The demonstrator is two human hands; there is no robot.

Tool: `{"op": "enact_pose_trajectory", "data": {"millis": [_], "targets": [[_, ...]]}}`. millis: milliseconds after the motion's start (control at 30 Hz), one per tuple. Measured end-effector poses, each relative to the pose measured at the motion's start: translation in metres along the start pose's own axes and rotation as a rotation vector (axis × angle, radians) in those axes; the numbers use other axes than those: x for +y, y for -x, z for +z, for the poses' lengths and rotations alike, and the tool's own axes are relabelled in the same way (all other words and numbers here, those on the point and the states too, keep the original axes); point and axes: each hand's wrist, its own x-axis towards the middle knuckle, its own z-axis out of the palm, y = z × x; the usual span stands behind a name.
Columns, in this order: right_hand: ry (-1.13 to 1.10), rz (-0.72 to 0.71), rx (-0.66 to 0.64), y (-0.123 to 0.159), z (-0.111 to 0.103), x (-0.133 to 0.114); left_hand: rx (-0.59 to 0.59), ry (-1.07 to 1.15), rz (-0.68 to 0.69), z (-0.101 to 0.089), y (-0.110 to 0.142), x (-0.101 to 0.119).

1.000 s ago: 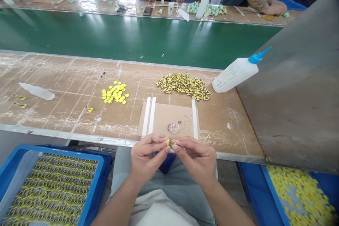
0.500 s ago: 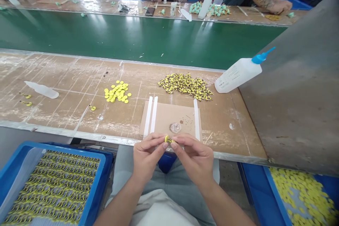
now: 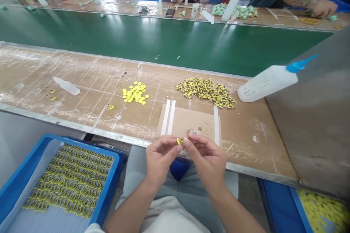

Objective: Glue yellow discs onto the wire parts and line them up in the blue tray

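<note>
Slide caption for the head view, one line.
Left hand and right hand hold a small yellow piece by a cardboard sheet; yellow discs and yellow-and-dark parts lie on the workbench.

Head-worn view, forward and down

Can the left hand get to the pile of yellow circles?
Probably yes: the pile of yellow circles looks fairly near, with nothing seen standing between. But the left hand is pinching a small yellow piece, so its grip seems busy.
</note>
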Motion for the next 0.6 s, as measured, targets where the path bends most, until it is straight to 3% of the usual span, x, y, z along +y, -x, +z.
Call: {"op": "enact_pose_trajectory", "data": {"millis": [167,300,467,600], "targets": [[-0.078,0.080,-0.057,-0.009,0.021,0.004,0.044,0.050,0.000,-0.013,-0.003,0.003],[-0.132,0.111,-0.116,-0.026,0.051,0.001,0.112,0.104,0.064,-0.027,-0.008,0.013],[-0.016,-0.017,-0.252,-0.053,0.115,0.003,0.340,-0.003,0.211,-0.064,-0.023,0.034],[0.225,-0.180,-0.447,-0.079,0.178,0.014,0.603,-0.336,0.435,-0.112,-0.044,0.053]]}}
